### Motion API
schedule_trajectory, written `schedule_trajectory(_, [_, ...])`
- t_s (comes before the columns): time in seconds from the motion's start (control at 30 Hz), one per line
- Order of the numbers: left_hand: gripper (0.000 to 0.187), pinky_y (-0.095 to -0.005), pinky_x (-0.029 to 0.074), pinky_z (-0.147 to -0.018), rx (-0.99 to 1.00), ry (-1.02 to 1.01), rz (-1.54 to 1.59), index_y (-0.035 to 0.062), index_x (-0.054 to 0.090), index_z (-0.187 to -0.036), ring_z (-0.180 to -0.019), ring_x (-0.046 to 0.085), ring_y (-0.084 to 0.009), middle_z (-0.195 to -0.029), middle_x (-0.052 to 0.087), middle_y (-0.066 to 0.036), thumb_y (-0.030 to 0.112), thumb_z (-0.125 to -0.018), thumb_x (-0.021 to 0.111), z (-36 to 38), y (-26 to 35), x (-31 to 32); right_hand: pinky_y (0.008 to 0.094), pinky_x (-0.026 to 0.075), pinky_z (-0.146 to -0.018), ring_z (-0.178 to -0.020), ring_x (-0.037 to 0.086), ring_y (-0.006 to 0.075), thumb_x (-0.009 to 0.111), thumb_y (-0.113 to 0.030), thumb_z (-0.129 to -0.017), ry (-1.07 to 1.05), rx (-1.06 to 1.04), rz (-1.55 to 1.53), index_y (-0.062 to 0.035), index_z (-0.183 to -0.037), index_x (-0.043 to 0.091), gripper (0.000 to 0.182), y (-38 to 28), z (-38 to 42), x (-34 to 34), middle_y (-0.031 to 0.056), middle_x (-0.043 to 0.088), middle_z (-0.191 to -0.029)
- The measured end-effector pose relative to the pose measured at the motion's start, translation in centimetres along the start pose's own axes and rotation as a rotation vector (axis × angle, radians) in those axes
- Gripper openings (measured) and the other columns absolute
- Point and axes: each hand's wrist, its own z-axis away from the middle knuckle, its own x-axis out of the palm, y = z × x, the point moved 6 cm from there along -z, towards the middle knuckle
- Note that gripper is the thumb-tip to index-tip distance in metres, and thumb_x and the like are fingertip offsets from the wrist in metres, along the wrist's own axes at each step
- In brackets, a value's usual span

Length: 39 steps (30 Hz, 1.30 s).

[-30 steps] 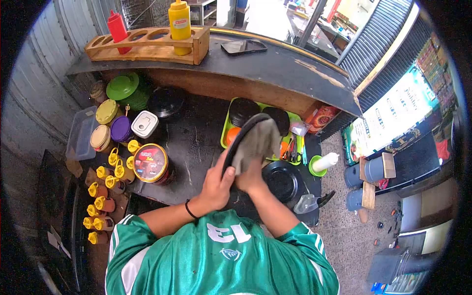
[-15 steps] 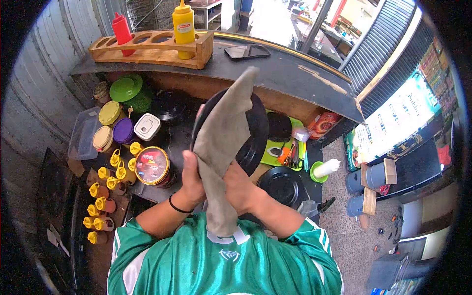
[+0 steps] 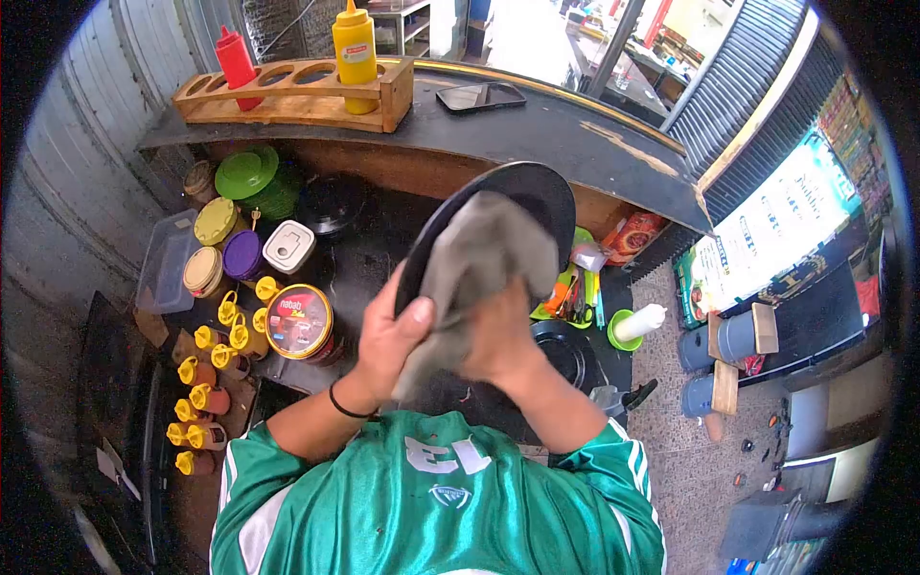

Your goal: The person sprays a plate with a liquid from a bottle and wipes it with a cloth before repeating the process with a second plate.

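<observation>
My left hand [image 3: 395, 331] grips the near-left edge of a black plate [image 3: 544, 187], thumb over the rim. The plate is tilted up above the counter. A grey cloth [image 3: 479, 240] lies bunched over the plate's face, its loose end hanging down beside my left thumb. My right hand [image 3: 500, 331] presses into the cloth against the plate; its fingers are partly covered by the folds and slightly blurred. Below the plate, another black plate [image 3: 561, 356] lies on the counter, partly hidden by my right forearm.
A wooden rack [image 3: 287, 107] with a red bottle [image 3: 236, 67] and a yellow bottle [image 3: 356, 62] stands on the ledge near a phone [image 3: 481, 97]. Tubs, including a round red-brown one [image 3: 300, 323], and several yellow-capped bottles [image 3: 209, 399] crowd the left. A white bottle [image 3: 640, 324] stands right.
The plate has moved right and turned its face more toward me. The cloth, earlier stretched upward with a long hanging end, is now bunched on the plate with my right hand higher.
</observation>
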Motion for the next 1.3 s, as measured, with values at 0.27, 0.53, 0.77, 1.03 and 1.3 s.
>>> schedule_trajectory(0.27, [0.074,-0.0381,0.032,-0.119,0.214,0.068,0.001,-0.0082,0.035,-0.155,-0.141,0.046,-0.0229,-0.152,0.049,-0.015,0.043,-0.106,0.056,1.3,-1.8,1.3,0.0629,0.017,-0.122,-0.149,0.03,0.0502,0.064,-0.043,-0.09,0.848,-0.126,0.257,-0.0084,-0.143,0.057,0.063,1.3,-1.5,-7.1,0.0277,0.042,-0.156])
schedule_trajectory(0.53, [0.088,-0.0446,0.033,-0.121,0.451,0.083,0.075,-0.0118,0.031,-0.155,-0.143,0.045,-0.0327,-0.157,0.043,-0.023,0.053,-0.101,0.06,2.0,1.4,2.1,0.0575,0.022,-0.12,-0.144,0.033,0.0516,0.061,-0.021,-0.095,0.945,0.028,0.081,0.0009,-0.147,0.041,0.06,7.0,-1.7,-7.1,0.0338,0.038,-0.152])
schedule_trajectory(0.77, [0.087,-0.0453,0.034,-0.121,0.509,0.161,0.1,-0.0067,0.026,-0.159,-0.145,0.044,-0.0309,-0.16,0.039,-0.02,0.051,-0.103,0.058,0.6,1.6,0.2,0.0608,0.019,-0.122,-0.149,0.029,0.0497,0.07,-0.026,-0.087,0.686,-0.155,0.084,-0.0037,-0.151,0.046,0.072,4.9,-0.8,-3.9,0.0291,0.04,-0.156])
schedule_trajectory(1.03, [0.087,-0.0396,0.025,-0.124,0.458,-0.007,-0.116,-0.0055,0.017,-0.162,-0.149,0.037,-0.0264,-0.165,0.032,-0.017,0.048,-0.105,0.054,-1.9,2.9,2.2,0.0553,0.033,-0.117,-0.136,0.047,0.0475,0.075,-0.029,-0.076,0.255,-0.414,0.194,-0.0016,-0.148,0.051,0.081,-0.7,0.6,1.8,0.0296,0.051,-0.145])
schedule_trajectory(1.3, [0.053,-0.0405,0.037,-0.118,-0.021,0.031,0.442,0.0023,0.042,-0.15,-0.137,0.051,-0.0235,-0.148,0.052,-0.012,0.036,-0.109,0.046,0.6,-4.5,0.0,0.0536,0.057,-0.085,-0.09,0.07,0.0422,0.072,-0.038,-0.077,0.319,-0.269,0.0,-0.0018,-0.093,0.074,0.039,-0.6,-1.5,-0.9,0.0234,0.072,-0.09])
